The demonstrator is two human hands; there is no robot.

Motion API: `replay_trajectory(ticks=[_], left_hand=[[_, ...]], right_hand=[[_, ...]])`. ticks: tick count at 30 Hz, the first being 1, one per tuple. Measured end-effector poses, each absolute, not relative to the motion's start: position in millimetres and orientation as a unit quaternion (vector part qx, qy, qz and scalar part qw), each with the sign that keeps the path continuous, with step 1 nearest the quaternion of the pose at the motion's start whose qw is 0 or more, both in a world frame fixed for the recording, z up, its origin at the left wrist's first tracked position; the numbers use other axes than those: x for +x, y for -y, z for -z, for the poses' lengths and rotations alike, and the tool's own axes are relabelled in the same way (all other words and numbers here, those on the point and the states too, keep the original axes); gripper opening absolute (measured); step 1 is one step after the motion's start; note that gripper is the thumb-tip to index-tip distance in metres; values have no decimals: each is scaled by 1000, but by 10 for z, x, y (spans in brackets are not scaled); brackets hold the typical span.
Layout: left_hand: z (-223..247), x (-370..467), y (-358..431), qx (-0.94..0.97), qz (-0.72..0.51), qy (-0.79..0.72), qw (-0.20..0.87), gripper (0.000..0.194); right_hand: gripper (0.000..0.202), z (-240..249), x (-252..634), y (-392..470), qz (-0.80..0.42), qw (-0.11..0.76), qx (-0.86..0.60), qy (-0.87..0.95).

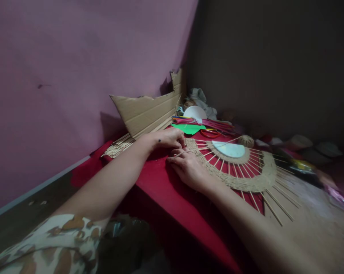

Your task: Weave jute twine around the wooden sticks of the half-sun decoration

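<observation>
At the woven fan [235,182], left hand [169,138] beside right hand [189,168].

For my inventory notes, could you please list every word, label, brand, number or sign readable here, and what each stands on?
There is no readable text anywhere.
The shiny pink wrapping and yellow packaging are too blurred to tell whether they bear print.

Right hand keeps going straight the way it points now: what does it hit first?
Probably the person's own left wrist, which lies ahead of the right hand in the picture; depth is unclear, so it might pass under it.
</observation>
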State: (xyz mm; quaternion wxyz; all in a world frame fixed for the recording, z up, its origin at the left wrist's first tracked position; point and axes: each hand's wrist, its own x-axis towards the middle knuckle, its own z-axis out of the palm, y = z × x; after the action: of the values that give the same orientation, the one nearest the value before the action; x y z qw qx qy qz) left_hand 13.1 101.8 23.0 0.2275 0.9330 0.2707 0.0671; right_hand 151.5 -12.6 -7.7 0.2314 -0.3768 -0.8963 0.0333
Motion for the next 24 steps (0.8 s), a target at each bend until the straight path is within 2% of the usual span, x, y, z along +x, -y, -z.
replay_trajectory(ticks=[12,24], left_hand=[[-242,129,-1016,935,-78,-250,240,17],[-286,35,-1040,938,-28,-224,262,21]], right_hand=[[25,-74,1621,138,-31,166,-415,894],[24,-203,1727,-238,-97,138,-296,940]])
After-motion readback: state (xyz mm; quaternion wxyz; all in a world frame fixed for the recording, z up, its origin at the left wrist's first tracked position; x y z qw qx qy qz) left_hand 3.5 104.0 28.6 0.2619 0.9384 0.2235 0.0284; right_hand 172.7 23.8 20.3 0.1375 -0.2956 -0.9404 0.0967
